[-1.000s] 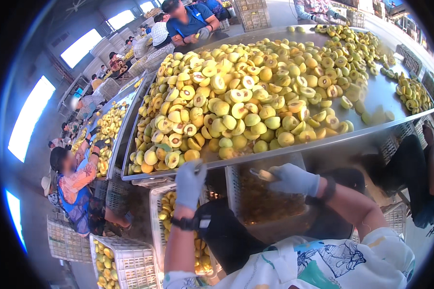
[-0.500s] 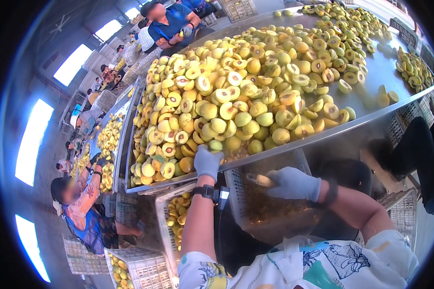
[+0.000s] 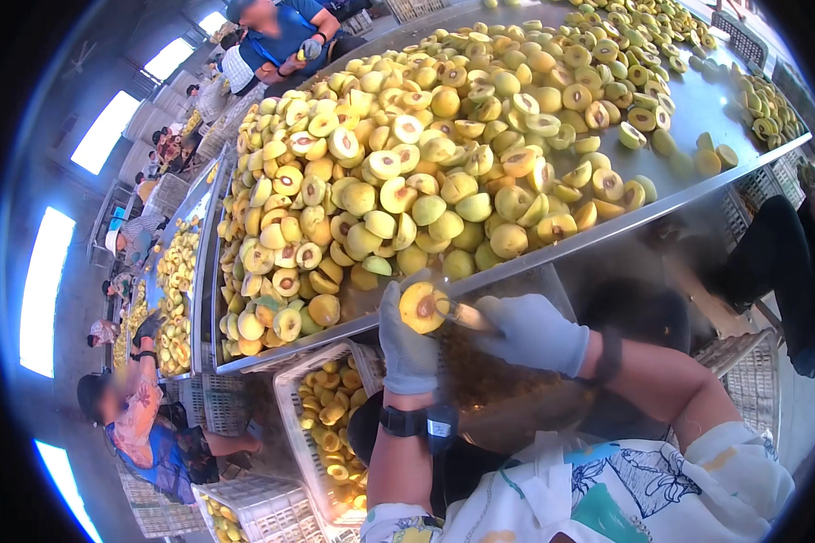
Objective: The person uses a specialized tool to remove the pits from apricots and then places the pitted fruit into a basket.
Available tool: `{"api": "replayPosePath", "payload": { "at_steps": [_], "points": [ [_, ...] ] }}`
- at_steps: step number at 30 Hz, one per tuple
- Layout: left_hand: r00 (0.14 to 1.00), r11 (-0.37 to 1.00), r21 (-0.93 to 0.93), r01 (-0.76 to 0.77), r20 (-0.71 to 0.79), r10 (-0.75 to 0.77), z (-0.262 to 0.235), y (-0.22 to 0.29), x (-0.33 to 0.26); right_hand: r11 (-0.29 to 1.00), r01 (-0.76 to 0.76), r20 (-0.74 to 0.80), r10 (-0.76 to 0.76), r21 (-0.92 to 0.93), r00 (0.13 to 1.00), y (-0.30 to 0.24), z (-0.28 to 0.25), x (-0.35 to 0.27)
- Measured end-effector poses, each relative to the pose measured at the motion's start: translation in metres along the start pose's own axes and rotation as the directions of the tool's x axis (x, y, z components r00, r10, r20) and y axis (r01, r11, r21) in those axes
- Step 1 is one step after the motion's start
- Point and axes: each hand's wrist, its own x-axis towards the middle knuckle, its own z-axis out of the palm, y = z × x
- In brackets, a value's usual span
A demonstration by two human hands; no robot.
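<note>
My left hand (image 3: 409,355), in a grey glove, grips a yellow peach half (image 3: 417,306) with its cut face turned up and to the right. In my gloved right hand (image 3: 536,335) is a small pitting tool with a wooden handle (image 3: 471,317). Its tip meets the cut face near the brown centre; the blade's exact shape cannot be made out. Just beyond both hands, a heap of halved peaches (image 3: 362,195), many with pits showing, covers much of a metal table (image 3: 697,195).
A white crate (image 3: 290,398) of peach halves stands left of my left arm, with another crate (image 3: 263,511) nearer me. A metal rim (image 3: 552,262) edges the table. Co-workers sit at the far side (image 3: 285,45) and at left (image 3: 145,407). Dark-trousered legs (image 3: 779,262) show at right.
My left hand has drawn back from the heap's edge and now holds a peach half. My right hand has moved left, bringing the pitting tool to the fruit. The view has shifted slightly.
</note>
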Motion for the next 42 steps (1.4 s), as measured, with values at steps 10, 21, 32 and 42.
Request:
{"api": "replayPosePath", "payload": {
  "at_steps": [10, 21, 32, 42],
  "points": [
    [0.974, 0.887, 0.404, -0.223, 0.135, 0.184, 0.003, -0.015, -0.006, 0.987, -0.051, -0.274, 0.092, 0.152, 0.957, 0.0, 0.012, 0.008],
    [0.908, 0.559, 0.734, -0.386, 0.196, 0.371, -0.001, -0.018, -0.013, 0.954, -0.066, 0.076, 0.045, 0.294, 0.996, -0.012, 0.015, -0.002],
    [0.983, 0.964, 0.196, -0.179, 0.005, 0.182, 0.006, -0.016, -0.01, 0.992, -0.021, -0.038, 0.017, -0.122, 0.999, 0.0, 0.013, -0.002],
    [0.926, 0.874, 0.367, -0.319, -0.077, 0.371, 0.011, -0.033, -0.01, 0.998, -0.051, 0.013, 0.052, -0.034, 0.999, 0.003, 0.045, -0.004]
  ]
}}
